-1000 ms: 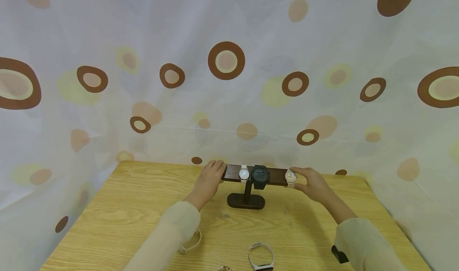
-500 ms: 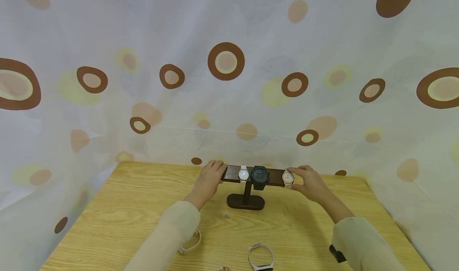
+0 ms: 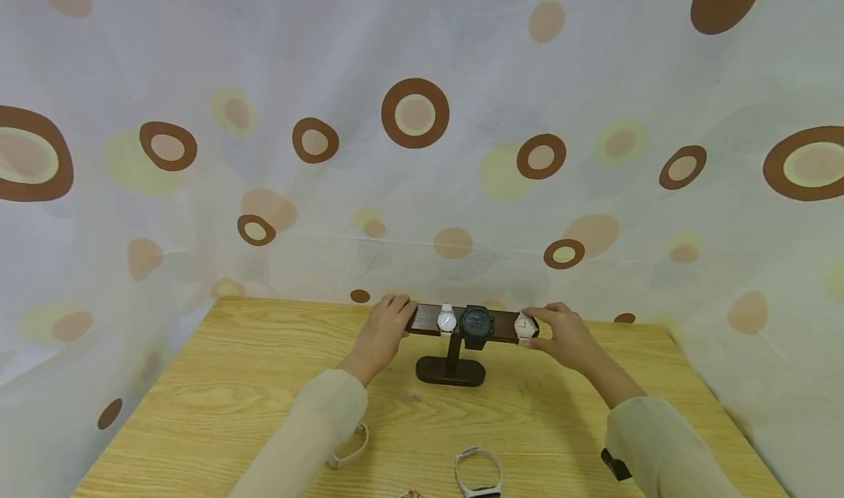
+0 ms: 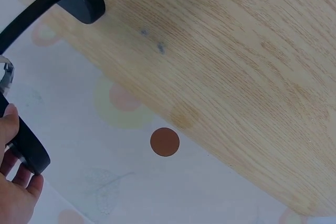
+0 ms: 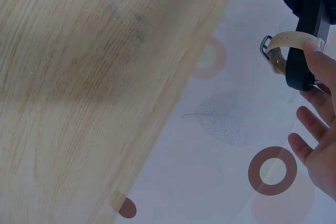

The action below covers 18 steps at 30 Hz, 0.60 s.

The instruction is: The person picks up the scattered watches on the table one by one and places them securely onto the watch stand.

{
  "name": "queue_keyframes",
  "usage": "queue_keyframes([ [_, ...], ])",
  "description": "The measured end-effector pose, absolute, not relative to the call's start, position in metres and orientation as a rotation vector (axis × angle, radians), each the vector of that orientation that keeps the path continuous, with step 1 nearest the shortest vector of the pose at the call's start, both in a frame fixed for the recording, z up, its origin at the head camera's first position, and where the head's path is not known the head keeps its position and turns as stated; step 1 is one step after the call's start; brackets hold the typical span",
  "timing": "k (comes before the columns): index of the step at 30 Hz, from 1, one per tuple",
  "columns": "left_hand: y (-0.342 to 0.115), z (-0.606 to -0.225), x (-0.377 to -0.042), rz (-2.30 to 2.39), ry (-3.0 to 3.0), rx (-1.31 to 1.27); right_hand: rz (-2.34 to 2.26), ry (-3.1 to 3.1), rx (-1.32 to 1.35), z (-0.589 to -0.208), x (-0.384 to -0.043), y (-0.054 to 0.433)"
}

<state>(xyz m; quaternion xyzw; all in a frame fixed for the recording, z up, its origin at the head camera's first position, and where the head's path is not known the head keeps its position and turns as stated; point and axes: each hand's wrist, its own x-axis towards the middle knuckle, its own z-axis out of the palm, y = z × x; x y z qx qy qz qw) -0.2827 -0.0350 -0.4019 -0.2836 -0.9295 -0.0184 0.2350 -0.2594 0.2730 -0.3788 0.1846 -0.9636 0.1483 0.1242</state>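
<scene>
A dark watch stand (image 3: 451, 370) stands near the far edge of the table, its bar carrying three watches. My left hand (image 3: 385, 329) grips the bar's left end, thumb and fingers on either side of it in the left wrist view (image 4: 21, 182). At the other end my right hand (image 3: 565, 335) pinches a white-strapped watch (image 3: 524, 326) between thumb and index finger. Its buckled cream strap (image 5: 289, 39) loops round the bar in the right wrist view. Further left on the bar sit a black watch (image 3: 477, 324) and a white watch (image 3: 447, 320).
Nearer on the wooden table (image 3: 217, 395) lie a white band (image 3: 479, 472), a cream band (image 3: 349, 450) by the left sleeve, and a partly cut-off gold-coloured item (image 3: 412, 493). A black object (image 3: 616, 465) shows beside the right sleeve. A dotted sheet (image 3: 422, 212) hangs behind.
My right hand has slid the white-strapped watch a little left along the bar, and the bar's right end now shows beyond it. My left hand keeps its grip.
</scene>
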Motion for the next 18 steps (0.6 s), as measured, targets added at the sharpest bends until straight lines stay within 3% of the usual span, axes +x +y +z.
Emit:
queue_keyframes([
  [18,-0.0359,-0.402,-0.2824,-0.01,-2.555,-0.778,0.418,-2.801,0.583,-0.3751,-0.262,0.2671],
])
